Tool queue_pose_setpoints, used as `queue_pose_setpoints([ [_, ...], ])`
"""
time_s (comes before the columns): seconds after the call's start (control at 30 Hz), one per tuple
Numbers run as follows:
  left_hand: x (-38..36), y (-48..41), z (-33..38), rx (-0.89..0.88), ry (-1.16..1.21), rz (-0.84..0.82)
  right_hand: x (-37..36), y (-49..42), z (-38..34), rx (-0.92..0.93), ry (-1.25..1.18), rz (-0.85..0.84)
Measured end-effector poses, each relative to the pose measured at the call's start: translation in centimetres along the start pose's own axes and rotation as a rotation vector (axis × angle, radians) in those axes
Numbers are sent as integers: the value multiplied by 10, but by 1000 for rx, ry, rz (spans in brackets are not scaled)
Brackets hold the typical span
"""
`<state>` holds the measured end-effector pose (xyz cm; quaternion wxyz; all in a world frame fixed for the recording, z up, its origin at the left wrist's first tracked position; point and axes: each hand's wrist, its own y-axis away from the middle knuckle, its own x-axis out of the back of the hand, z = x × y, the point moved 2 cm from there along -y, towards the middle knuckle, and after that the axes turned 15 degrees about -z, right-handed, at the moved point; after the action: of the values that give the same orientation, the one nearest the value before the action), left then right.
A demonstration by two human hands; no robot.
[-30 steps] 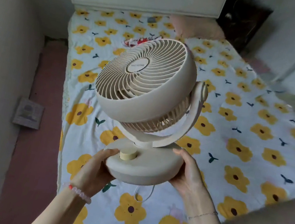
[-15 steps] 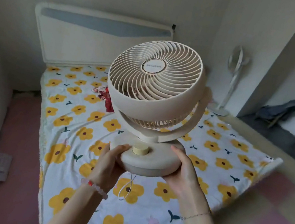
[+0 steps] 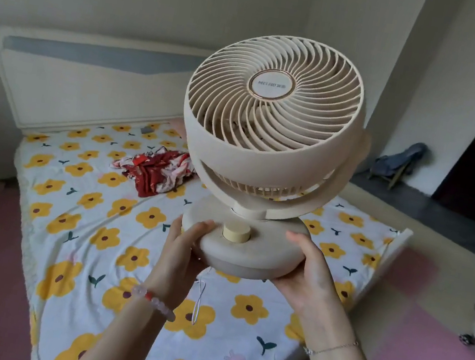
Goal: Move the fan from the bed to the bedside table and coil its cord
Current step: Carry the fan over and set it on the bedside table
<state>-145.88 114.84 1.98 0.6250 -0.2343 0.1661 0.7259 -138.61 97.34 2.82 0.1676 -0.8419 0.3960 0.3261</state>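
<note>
Above the flowered bed (image 3: 88,226), left hand (image 3: 182,252) and right hand (image 3: 308,275) clamp the fan (image 3: 265,140) base mid-carry; next needs the bedside table, unseen, cord (image 3: 198,300) dangling.

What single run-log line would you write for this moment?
phase: carrying | fan: lifted above bed, upright | left hand, right hand: grip on base | cord: dangling, uncoiled | bedside table: not in view
</note>
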Motion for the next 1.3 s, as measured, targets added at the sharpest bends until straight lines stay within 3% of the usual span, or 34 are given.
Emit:
queue_pose_setpoints([
  [0.27,-62,-54,-9,142,11,-214,51,10,-64,110,-72,147],
  [0.57,-184,-158,-106,269,53,-339,171,24,-185,178,-1,235],
  [1.07,-350,-339,-254,370,80,-243,384,-9,-355,180,-45,215],
  [1.3,-403,-450,-317,378,52,-280,485,-59,-427,197,3,253],
])
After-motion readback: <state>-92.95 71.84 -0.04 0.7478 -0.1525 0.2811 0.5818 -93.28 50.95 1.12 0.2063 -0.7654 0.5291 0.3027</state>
